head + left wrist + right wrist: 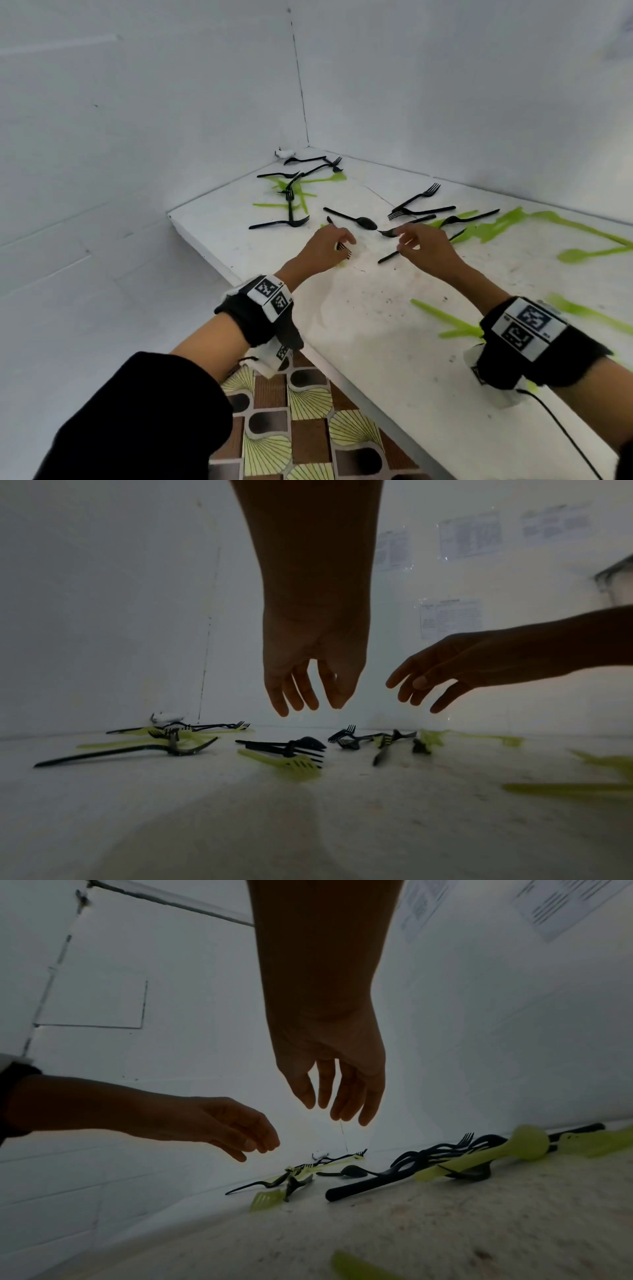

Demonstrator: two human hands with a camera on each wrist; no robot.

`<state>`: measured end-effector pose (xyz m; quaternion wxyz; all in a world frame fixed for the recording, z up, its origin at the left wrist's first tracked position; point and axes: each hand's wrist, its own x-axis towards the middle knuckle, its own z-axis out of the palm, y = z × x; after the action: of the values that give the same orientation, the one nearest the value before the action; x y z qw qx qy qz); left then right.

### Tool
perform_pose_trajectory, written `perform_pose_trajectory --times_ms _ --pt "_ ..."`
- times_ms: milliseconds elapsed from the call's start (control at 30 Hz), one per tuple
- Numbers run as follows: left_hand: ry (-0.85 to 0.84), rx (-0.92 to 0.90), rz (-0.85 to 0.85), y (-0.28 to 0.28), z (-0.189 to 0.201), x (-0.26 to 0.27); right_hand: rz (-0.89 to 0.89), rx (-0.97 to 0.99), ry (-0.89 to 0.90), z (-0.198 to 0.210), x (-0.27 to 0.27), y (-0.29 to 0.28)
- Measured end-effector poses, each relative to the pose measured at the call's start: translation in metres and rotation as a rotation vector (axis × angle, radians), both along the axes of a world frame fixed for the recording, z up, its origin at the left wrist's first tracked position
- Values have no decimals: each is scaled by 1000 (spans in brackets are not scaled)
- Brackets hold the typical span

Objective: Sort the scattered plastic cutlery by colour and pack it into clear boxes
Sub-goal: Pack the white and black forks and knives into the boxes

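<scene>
Black and lime-green plastic cutlery lies scattered over a white counter (376,342) set into a corner of white walls. In the head view roughly a dozen black pieces can be made out (overlaps make an exact count unsure): about six forks in the far corner cluster (294,185), a black spoon (352,219) alone near the middle, and about five more black pieces in the right-hand group (421,209). Green pieces number about nine, several of them blurred: some under the corner cluster, a long run toward the right (513,222), a green spoon (589,254) near the right edge, and green knives (448,322) by the right wrist.

The left hand (325,248) hovers over a black fork (344,250) that crosses a green fork (291,764); its grip is loose, fingers hanging down and holding nothing, as the left wrist view shows. The right hand (424,250) hovers above a black handle (388,257), fingers likewise relaxed and spread, with nothing in them.

The counter's left edge (205,246) runs diagonally, dropping to a patterned floor (301,428). Bare counter lies between the two forearms and toward the near edge.
</scene>
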<state>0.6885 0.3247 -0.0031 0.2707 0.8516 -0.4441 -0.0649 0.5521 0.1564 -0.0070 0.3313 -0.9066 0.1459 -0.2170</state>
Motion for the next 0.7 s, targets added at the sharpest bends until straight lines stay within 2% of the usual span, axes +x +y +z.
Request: perform_pose_trajectory --times_ms 133,233,367,500,633,700 --pt "-85 127 -62 -13 -2 39 -10 -26 44 1 31 -8" --pt "-139 215 -123 -25 -7 63 -82 -16 102 0 47 -17" --pt "-203 302 -238 -48 -9 90 -251 17 179 0 63 -40" --pt "-167 351 -419 -71 -10 118 -418 27 312 -5 76 -63" --pt "-179 335 -580 -95 -14 141 -533 53 474 -7 89 -68" --pt "-102 243 -612 -109 -11 146 -543 88 600 -10 93 -65"
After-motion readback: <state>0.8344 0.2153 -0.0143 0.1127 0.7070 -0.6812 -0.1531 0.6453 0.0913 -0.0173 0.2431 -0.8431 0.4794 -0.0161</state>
